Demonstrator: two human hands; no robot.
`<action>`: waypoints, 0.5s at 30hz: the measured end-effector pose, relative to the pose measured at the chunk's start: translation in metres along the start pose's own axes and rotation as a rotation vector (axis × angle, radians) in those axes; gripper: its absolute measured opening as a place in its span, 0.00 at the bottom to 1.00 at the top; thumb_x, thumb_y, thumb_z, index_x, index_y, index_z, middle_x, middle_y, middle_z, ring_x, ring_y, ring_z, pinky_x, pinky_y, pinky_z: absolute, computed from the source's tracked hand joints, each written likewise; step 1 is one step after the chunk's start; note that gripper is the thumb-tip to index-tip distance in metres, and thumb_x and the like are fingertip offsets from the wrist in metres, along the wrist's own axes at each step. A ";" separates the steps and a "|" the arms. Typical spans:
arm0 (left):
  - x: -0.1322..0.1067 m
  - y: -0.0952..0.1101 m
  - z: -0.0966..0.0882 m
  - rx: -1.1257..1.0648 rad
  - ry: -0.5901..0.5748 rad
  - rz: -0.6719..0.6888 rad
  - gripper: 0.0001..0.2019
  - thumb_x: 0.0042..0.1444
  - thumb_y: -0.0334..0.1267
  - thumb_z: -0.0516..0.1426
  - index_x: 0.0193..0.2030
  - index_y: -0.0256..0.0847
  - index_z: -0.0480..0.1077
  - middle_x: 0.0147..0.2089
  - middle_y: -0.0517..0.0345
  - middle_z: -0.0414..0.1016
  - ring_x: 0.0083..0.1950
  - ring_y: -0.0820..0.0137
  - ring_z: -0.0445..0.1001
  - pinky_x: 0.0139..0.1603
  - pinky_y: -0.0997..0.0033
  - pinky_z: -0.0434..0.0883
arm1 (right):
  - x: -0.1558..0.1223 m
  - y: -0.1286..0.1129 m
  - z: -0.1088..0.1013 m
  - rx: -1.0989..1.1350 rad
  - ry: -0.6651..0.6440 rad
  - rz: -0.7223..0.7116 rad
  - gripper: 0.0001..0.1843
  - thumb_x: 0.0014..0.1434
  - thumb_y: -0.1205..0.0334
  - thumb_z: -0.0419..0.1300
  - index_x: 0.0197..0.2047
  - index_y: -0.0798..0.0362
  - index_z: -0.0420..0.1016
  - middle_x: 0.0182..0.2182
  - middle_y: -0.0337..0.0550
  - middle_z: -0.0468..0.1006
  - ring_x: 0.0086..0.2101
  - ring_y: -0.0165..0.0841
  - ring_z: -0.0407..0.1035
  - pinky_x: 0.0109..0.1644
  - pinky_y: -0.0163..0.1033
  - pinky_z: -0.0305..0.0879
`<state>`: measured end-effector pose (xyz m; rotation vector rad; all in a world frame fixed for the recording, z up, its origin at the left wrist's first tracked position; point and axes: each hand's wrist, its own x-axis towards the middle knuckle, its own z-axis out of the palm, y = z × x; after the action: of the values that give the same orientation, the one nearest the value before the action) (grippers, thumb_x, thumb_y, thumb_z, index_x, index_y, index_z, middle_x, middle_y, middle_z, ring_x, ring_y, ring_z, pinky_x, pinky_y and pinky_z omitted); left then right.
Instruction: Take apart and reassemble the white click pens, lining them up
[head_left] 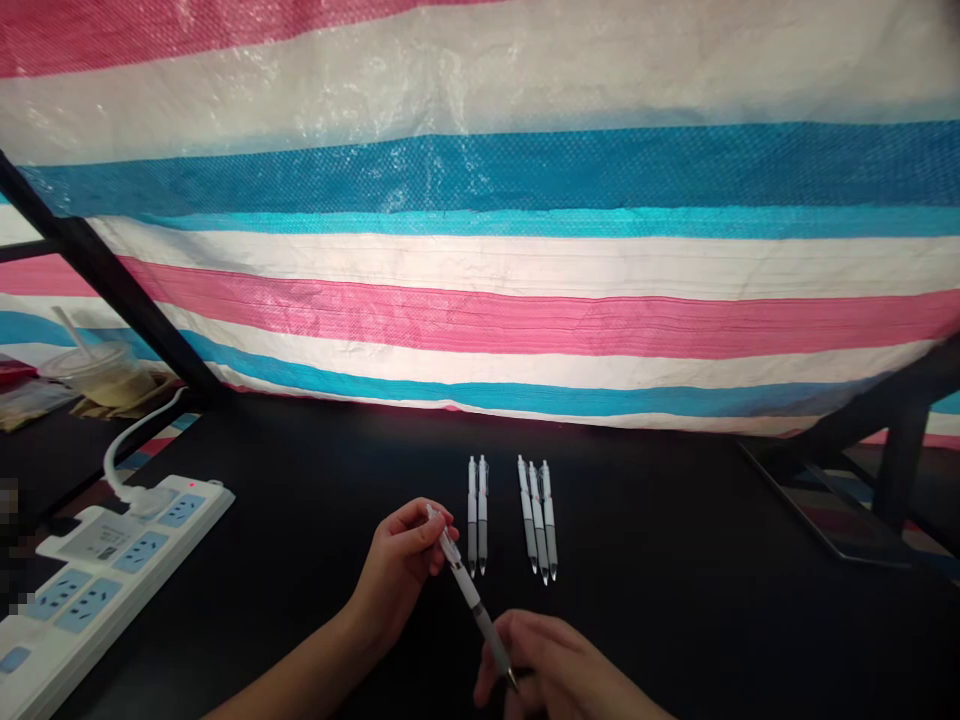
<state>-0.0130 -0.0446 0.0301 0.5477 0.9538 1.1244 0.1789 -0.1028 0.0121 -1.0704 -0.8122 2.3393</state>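
Observation:
Over the black tabletop [675, 560], my left hand [401, 570] grips the upper end of a white-and-grey retractable pen [469, 597]. My right hand [544, 665] closes around the pen's lower part near its metal tip, which points down and to the right. The fingers of that hand hide part of the barrel. Beyond my hands, a pair of similar pens [476, 515] lies side by side, tips toward me. A group of 3 more pens [537, 520] lies just to their right, slightly fanned and apart from the pair. Neither hand touches these lying pens.
A white power strip [97, 590] with a plugged-in cord lies at the table's left. A dark tablet [825, 510] sits at the far right edge. A plastic cup with a spoon [101, 375] stands beyond the left side, before a striped tarp [480, 300] and dark frame bars.

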 end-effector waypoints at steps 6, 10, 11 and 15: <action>0.001 0.000 0.000 -0.013 0.007 0.002 0.08 0.43 0.36 0.67 0.27 0.34 0.74 0.24 0.56 0.74 0.20 0.81 0.63 0.22 0.82 0.59 | -0.001 0.000 0.001 -0.004 0.027 -0.006 0.22 0.50 0.46 0.66 0.34 0.56 0.68 0.30 0.44 0.77 0.21 0.22 0.66 0.19 0.24 0.47; 0.001 -0.001 0.000 -0.009 0.004 0.010 0.08 0.44 0.36 0.66 0.27 0.34 0.74 0.24 0.56 0.74 0.20 0.81 0.62 0.22 0.82 0.59 | -0.001 0.002 0.000 0.004 0.024 0.035 0.23 0.54 0.44 0.61 0.33 0.59 0.70 0.27 0.47 0.77 0.18 0.21 0.64 0.19 0.25 0.48; 0.000 -0.001 0.000 -0.007 0.001 0.015 0.07 0.45 0.36 0.66 0.27 0.34 0.75 0.24 0.56 0.74 0.20 0.81 0.62 0.22 0.82 0.59 | -0.001 0.002 0.000 -0.002 0.033 0.023 0.21 0.51 0.47 0.64 0.32 0.58 0.69 0.26 0.45 0.77 0.18 0.20 0.63 0.18 0.25 0.46; 0.001 -0.001 0.000 -0.011 0.006 0.027 0.07 0.45 0.35 0.66 0.27 0.34 0.75 0.24 0.56 0.74 0.20 0.81 0.62 0.22 0.82 0.59 | -0.001 0.003 -0.001 0.011 0.038 0.024 0.24 0.51 0.44 0.64 0.39 0.58 0.70 0.28 0.47 0.79 0.17 0.20 0.62 0.18 0.25 0.45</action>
<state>-0.0124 -0.0446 0.0286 0.5499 0.9473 1.1552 0.1799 -0.1049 0.0101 -1.1230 -0.7755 2.3329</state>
